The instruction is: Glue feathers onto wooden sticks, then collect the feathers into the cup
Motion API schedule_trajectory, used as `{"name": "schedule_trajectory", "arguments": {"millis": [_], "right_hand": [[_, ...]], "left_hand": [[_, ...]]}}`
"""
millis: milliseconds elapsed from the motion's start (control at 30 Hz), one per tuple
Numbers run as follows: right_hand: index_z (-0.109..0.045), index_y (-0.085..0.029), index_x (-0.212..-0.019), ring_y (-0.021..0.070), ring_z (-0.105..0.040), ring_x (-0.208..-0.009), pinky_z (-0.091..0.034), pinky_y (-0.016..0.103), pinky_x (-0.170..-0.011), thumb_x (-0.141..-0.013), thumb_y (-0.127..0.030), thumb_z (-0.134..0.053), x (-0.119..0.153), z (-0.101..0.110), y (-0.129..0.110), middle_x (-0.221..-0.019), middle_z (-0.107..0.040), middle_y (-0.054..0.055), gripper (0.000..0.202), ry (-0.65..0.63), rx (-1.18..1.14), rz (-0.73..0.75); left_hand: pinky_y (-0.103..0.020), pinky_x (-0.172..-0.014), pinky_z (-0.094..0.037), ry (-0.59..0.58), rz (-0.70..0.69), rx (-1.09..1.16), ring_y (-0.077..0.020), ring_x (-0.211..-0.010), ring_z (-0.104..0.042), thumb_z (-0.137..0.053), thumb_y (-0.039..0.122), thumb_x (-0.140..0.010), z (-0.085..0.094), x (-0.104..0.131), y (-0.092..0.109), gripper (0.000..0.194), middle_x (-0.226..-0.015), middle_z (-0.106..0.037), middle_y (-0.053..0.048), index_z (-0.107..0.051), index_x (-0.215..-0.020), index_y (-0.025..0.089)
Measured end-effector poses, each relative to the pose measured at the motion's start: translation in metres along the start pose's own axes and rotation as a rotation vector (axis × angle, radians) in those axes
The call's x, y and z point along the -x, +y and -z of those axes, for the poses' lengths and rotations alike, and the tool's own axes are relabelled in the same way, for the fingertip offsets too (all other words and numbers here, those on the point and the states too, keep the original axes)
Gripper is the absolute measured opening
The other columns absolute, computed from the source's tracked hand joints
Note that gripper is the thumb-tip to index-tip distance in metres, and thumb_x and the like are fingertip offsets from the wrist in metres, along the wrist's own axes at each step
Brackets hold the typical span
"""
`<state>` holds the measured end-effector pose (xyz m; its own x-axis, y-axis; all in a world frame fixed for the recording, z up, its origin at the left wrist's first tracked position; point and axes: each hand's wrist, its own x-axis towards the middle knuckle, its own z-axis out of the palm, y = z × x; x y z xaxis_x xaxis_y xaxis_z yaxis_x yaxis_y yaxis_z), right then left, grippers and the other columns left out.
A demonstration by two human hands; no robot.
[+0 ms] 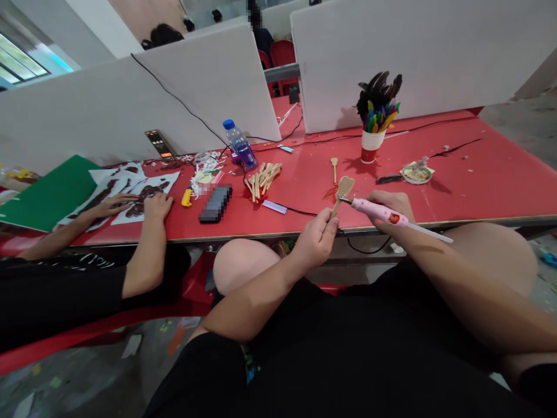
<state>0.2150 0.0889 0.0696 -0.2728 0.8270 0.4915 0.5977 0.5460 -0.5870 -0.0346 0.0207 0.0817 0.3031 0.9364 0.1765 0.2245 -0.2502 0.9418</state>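
Note:
My left hand (317, 237) is closed round the thin stem of a tan wooden piece (346, 187) with a broad, lobed head, held upright over the table's front edge. A pink glue gun (383, 212) is gripped in my right hand (394, 204), its metal nozzle pointing left and at the head's lower part. A clear glue stick sticks out of the gun's back end. Behind the held piece, a similar small wooden piece (334, 169) lies on the red table (304, 168). A pile of wooden sticks (263, 181) is further left.
At the back right stand a cup (372, 145) of feathers and a small dish (416, 173). A bottle (240, 145), a phone (216, 204) and a yellow cutter (187, 198) lie left. Another person's hands (157, 205) rest on patterned sheets. White panels (404, 64) border the table.

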Motion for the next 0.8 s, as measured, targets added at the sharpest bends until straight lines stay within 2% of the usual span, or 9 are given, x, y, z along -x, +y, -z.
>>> {"name": "schedule_trajectory", "arguments": {"millis": [233, 433, 800], "right_hand": [[-0.062, -0.022, -0.073, 0.013, -0.047, -0.055, -0.033, 0.03, -0.056, -0.098, -0.049, -0.07, -0.0014, 0.0006, -0.0029, -0.061, -0.06, 0.001, 0.037, 0.016, -0.014, -0.004], [-0.064, -0.022, -0.074, 0.0125, -0.046, -0.052, -0.032, 0.03, -0.055, -0.095, -0.044, -0.072, -0.0013, -0.0019, 0.0027, -0.06, -0.06, 0.0, 0.032, 0.027, -0.017, 0.024], [-0.062, -0.021, -0.072, 0.0125, -0.046, -0.055, -0.031, 0.032, -0.055, -0.102, -0.055, -0.071, 0.0, -0.0043, -0.0018, -0.06, -0.057, 0.0, 0.046, 0.039, -0.018, -0.05]], "left_hand": [[-0.029, -0.064, -0.033, -0.005, 0.011, -0.016, -0.0146, -0.066, -0.042, -0.045, 0.049, -0.119, -0.0005, 0.0016, 0.0048, 0.033, -0.074, -0.046, 0.004, -0.048, -0.098, 0.024], [-0.029, -0.065, -0.034, 0.003, -0.009, -0.041, -0.0152, -0.067, -0.043, -0.045, 0.052, -0.119, -0.0005, 0.0019, 0.0063, 0.036, -0.074, -0.047, 0.003, -0.047, -0.097, 0.024], [-0.03, -0.065, -0.035, 0.004, -0.013, -0.06, -0.0158, -0.068, -0.044, -0.044, 0.051, -0.119, -0.0009, 0.0022, 0.0072, 0.035, -0.075, -0.047, 0.003, -0.047, -0.097, 0.024]]}}
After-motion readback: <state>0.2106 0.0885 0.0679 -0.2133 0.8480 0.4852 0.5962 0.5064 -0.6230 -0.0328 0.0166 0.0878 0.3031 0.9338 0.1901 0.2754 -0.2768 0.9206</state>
